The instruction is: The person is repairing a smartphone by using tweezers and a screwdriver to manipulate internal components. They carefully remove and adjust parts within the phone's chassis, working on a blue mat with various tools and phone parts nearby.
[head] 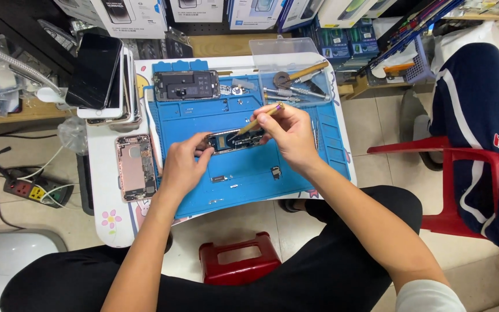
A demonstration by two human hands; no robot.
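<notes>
Blue silicone covers the middle of the small white table (106, 196) as a work mat (244, 173), and on it lies an opened phone (230, 140), its back shell up-turned so that dark boards and metal parts show inside a thin bright frame. Its long axis runs left to right across the mat, with one end under the left hand (183, 167) and the other under the right hand (290, 134). The left hand lies curled over the phone's left end, fingers pinching its edge. The right hand is closed around a screwdriver (259, 119) with a brass-coloured handle; the tool slants from upper right down to lower left, its tip inside the phone near the middle. A second opened phone (186, 85) lies flat at the top of the mat, also long side left to right. A third, a pink-gold shell (136, 167), lies off the mat on the table's left, its long axis pointing away from the person. A stack of phones (105, 78) stands beyond it, the top one dark; how many are in it cannot be told. A clear tray (295, 69) at the mat's upper right holds several tools. A few small loose parts lie on the mat below the phone. One red stool (239, 259) stands on the floor under the table's edge, and one red chair (469, 173) at the right carries a seated person in dark blue trousers.
</notes>
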